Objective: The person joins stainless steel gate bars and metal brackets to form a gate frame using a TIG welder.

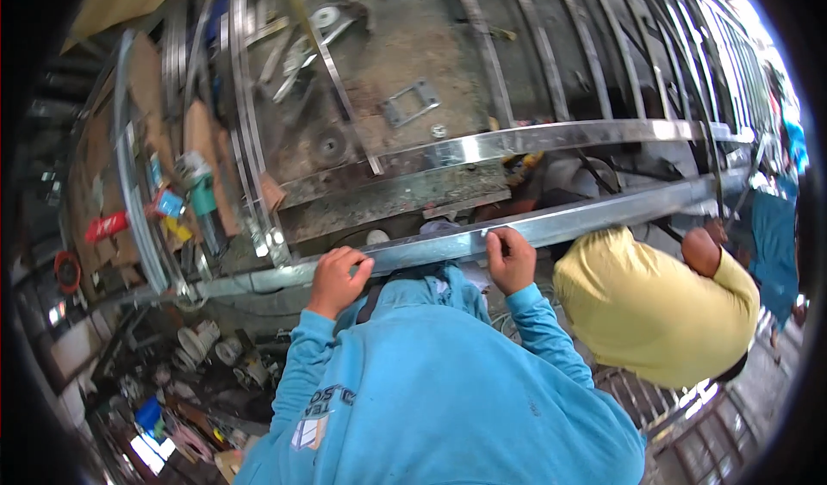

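A long, shiny square metal tube point(431, 248) runs across in front of me, slightly slanted up to the right. My left hand point(338, 282) is closed at its near edge, fingers curled and thumb bent in. Farther right, my right hand point(512, 261) is curled against the same tube, thumb toward its top. Part of the fingers of each hand is hidden, so how far they wrap under cannot be made out. Beyond the tube lies a second polished metal bar point(517, 143), joined to several parallel bars point(586, 41) reaching away from me.
On the workbench lie a flat metal plate with a cut-out point(411, 103), a round disc point(332, 144), a thin strip point(340, 93) and a green power tool point(202, 194). A person in yellow point(655, 308) bends down close at my right. Assorted parts point(202, 340) clutter the lower left.
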Tool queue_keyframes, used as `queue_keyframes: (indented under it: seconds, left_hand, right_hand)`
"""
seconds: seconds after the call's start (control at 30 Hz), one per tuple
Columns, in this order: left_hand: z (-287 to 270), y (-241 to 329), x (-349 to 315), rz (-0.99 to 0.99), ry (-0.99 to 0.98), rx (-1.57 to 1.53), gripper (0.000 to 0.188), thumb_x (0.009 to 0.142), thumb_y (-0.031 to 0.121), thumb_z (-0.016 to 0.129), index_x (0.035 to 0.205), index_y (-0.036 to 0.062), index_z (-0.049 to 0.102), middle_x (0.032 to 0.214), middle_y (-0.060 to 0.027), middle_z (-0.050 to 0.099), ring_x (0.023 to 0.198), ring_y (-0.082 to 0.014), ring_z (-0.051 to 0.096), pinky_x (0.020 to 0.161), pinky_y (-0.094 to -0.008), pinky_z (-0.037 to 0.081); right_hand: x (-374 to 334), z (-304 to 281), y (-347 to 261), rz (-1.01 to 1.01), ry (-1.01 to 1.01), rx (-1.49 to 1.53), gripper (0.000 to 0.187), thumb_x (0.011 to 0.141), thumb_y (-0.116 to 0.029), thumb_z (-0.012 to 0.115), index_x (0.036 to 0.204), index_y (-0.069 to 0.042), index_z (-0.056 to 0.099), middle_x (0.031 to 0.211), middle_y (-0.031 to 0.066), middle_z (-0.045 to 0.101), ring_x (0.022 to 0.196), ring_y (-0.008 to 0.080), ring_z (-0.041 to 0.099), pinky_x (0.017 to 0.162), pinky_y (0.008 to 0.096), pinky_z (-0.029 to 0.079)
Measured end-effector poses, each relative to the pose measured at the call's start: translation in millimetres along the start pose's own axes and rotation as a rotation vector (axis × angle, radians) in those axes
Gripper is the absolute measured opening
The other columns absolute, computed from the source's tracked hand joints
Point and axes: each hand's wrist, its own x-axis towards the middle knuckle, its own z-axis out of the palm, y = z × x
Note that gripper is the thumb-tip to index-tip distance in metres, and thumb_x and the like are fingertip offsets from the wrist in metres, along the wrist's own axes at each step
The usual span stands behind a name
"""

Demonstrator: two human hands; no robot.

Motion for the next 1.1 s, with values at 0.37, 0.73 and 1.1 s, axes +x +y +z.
queue_keyframes:
  seconds: [0.37, 0.73, 1.1]
  left_hand:
    - [13.8, -3.2, -79.2, 0.125, 0.084, -0.086, 0.03, 0.092, 0.032, 0.07, 0.074, 0.0078, 0.066, 0.078, -0.0104, 0.067, 0.078, -0.0333, 0.065, 0.072, -0.0469, 0.05]
    - [34.5, -128.7, -283.1, -0.221, 0.277, -0.207, 0.035, 0.094, 0.039, 0.064, 0.077, 0.0088, 0.067, 0.079, -0.0123, 0.069, 0.08, -0.036, 0.069, 0.074, -0.0506, 0.053]
    - [60.2, -173.4, -455.6, -1.027, 0.736, -0.33, 0.035, 0.094, 0.041, 0.064, 0.084, 0.0081, 0.067, 0.083, -0.018, 0.07, 0.085, -0.0425, 0.068, 0.072, -0.0538, 0.051]
  right_hand:
    - [-62.9, 24.8, -18.1, -0.154, -0.008, -0.022, 0.019, 0.099, -0.017, 0.068, 0.09, -0.001, 0.066, 0.071, 0.0121, 0.065, 0.061, 0.0189, 0.061, 0.06, 0.0335, 0.049]
    - [-179.8, 129.5, -92.7, -0.348, -0.327, -0.09, 0.023, 0.1, -0.019, 0.065, 0.087, 0.001, 0.064, 0.074, 0.018, 0.065, 0.063, 0.0269, 0.062, 0.06, 0.0404, 0.049]
    - [-203.2, 269.2, -152.8, -0.588, -1.147, -0.251, 0.02, 0.09, -0.021, 0.072, 0.088, -0.001, 0.07, 0.071, 0.0144, 0.068, 0.064, 0.0245, 0.068, 0.06, 0.0376, 0.054]
